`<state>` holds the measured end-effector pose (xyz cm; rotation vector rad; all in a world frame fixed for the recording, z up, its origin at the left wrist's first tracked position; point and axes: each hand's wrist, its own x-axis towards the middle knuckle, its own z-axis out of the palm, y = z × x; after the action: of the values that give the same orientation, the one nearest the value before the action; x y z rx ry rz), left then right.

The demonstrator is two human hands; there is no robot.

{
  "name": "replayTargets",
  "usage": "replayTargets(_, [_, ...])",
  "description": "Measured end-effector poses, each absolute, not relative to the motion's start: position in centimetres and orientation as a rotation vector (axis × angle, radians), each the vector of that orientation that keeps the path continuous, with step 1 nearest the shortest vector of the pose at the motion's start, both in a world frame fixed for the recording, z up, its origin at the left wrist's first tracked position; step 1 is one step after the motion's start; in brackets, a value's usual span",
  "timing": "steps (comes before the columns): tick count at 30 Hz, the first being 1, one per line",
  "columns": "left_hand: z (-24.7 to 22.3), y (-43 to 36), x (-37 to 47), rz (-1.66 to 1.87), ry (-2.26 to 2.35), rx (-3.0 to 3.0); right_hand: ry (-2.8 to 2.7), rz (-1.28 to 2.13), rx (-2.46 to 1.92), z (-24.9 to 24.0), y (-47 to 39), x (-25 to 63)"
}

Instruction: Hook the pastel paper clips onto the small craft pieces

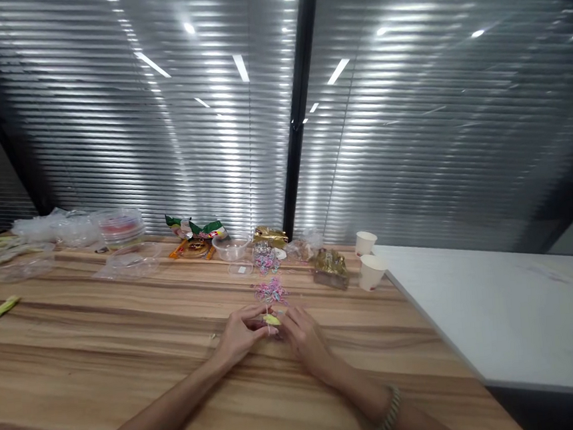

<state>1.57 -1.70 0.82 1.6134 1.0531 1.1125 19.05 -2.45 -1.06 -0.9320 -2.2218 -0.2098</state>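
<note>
Two-handed, gripping a yellow piece (271, 319) between the left hand (238, 340) and right hand (305, 340). Facing a loose colourful pile (270, 290) at twelve o'clock.

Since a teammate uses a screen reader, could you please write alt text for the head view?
A person's left hand and right hand meet around a small yellow piece over a wooden table, near scattered colourful bits.

Band pile (272, 290) sat on the table (128, 349), tub (231, 250) farther back, kinda left, two cups (372, 273) off to the right, plastic bags (74, 230) way over left.
</note>
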Motion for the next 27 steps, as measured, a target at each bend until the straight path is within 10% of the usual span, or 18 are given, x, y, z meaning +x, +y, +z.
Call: replayTargets(27, [3.1, -4.3, 2.8, 1.187, 0.963, 2.12, -1.945, 0.048, -1.098, -1.1, -2.4, 19.0])
